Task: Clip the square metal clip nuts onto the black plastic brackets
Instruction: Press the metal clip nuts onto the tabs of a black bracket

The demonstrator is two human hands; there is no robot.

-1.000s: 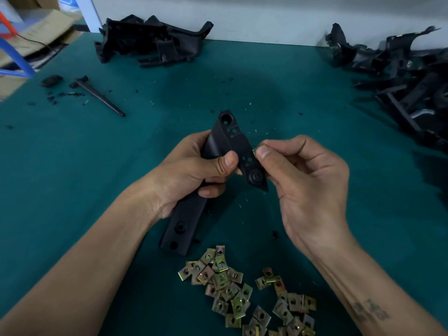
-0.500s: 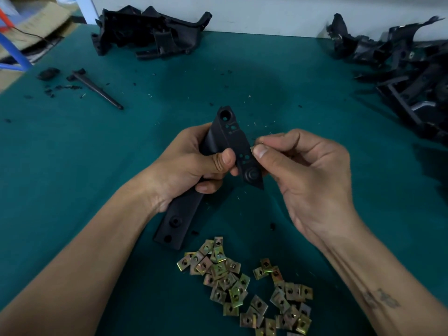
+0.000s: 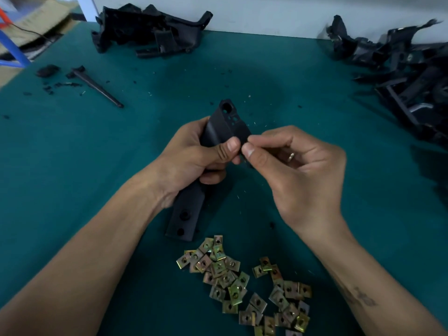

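Bracket (image 3: 224,132), black plastic, held above green bench (image 3: 72,166) near centre. Left hand (image 3: 194,158) grip wraps its middle, thumb on top. Right hand (image 3: 298,166) grip pinches at bracket's right edge, thumb and forefinger closed; clip nut there hidden, cannot tell. Loose clip nuts (image 3: 242,282) lie heaped nearer the person, bracket piles (image 3: 150,30) at far edge

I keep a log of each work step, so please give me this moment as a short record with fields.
surface: green table
left hand: grips the black bracket around its middle
right hand: fingertips pinch at the bracket's right edge; a clip nut there cannot be seen
loose clip nuts: pile on the table, near the person
other brackets: far left pile, far right pile
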